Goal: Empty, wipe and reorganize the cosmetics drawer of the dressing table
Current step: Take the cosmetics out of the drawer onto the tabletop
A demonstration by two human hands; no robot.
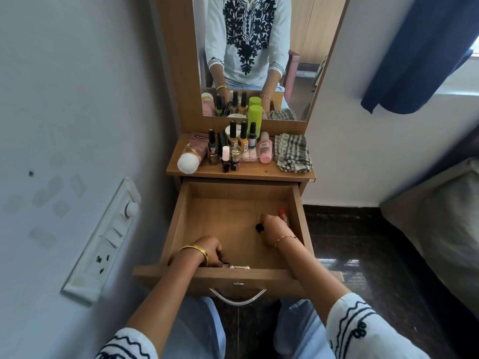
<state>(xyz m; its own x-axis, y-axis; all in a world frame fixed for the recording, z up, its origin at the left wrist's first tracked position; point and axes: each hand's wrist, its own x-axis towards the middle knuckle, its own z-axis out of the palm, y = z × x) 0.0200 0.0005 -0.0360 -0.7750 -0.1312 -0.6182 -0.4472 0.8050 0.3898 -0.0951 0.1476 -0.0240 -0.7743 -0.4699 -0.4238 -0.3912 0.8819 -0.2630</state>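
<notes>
Two hands reach into the open drawer [234, 203] of the dressing table [241, 172]. The left hand [210, 252], with a gold bangle [195, 251] on its wrist, sits at the drawer's near left corner by the front panel, its fingers curled around something small and dark; what it is cannot be made out. The right hand [272, 226], with a thin bracelet [286, 239] on its wrist, is lower in the right half of the drawer, fingers bent round a small dark bottle [259, 227] whose cap pokes out to the left. Just beyond this hand, against the right wall, lies a red item [282, 212], partly hidden.

Most of the drawer's wooden floor is bare. On the tabletop above stand many nail polish bottles [233, 149] in a cluster, with a tall green bottle [254, 119] behind them, a pink bottle [265, 151] to their right and a pink tube with a white cap [191, 156] lying at the left. A folded checked cloth [293, 154] rests at the right end. The mirror [259, 55] behind reflects the person's white embroidered top.
</notes>
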